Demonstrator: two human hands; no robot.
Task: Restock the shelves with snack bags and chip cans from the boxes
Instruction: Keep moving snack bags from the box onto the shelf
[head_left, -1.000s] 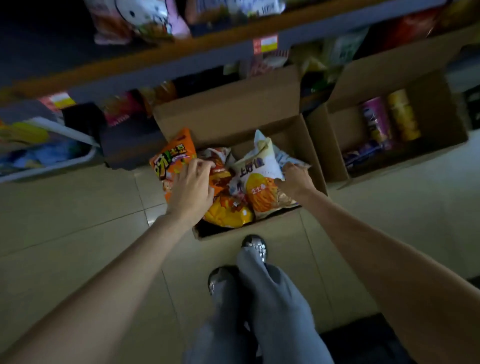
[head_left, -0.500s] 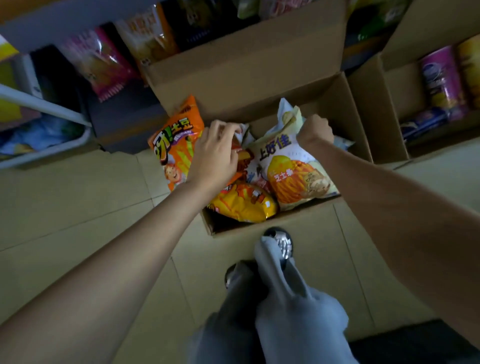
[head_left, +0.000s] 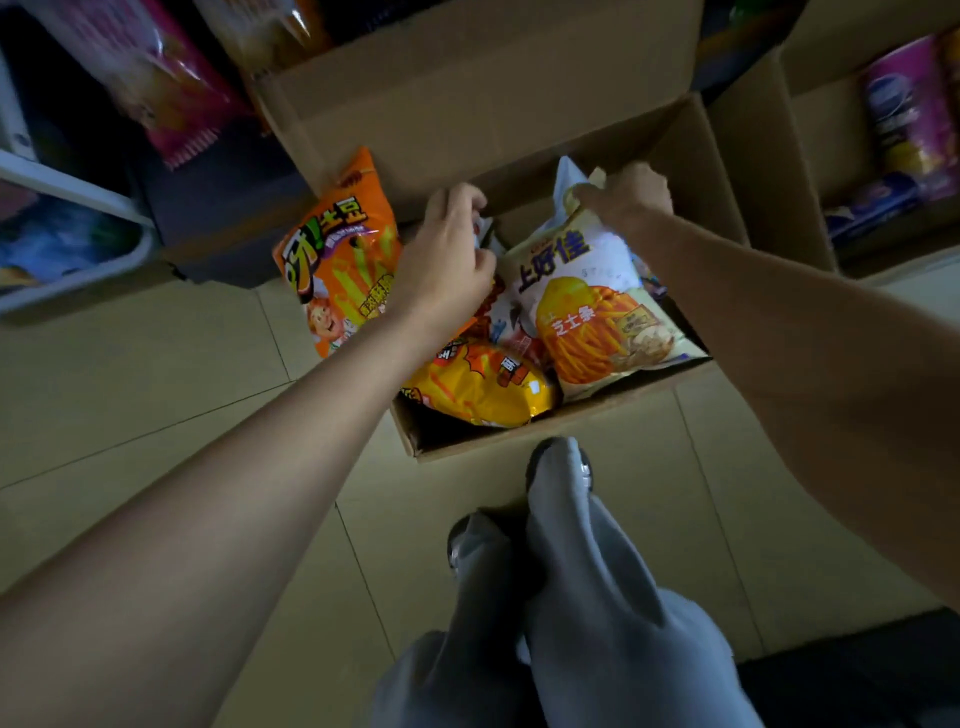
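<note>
R grip (head_left: 623, 195) now at white bag (head_left: 587, 291) top, bag raised.

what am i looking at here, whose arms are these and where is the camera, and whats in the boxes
There is no machine here. The camera sits on a person's head and looks down, so the two bare arms reaching forward are that person's own, and the grey trousers and shoes at the bottom are theirs too.

On the tiled floor stands an open cardboard box full of snack bags. The left hand is closed on the top of a bag in the middle of the box, next to an orange bag leaning at the box's left side. The right hand pinches the top edge of a white and yellow bag. A yellow bag lies at the near edge.

To the right, a second box holds chip cans. Shelves with more bags run along the top.
</note>
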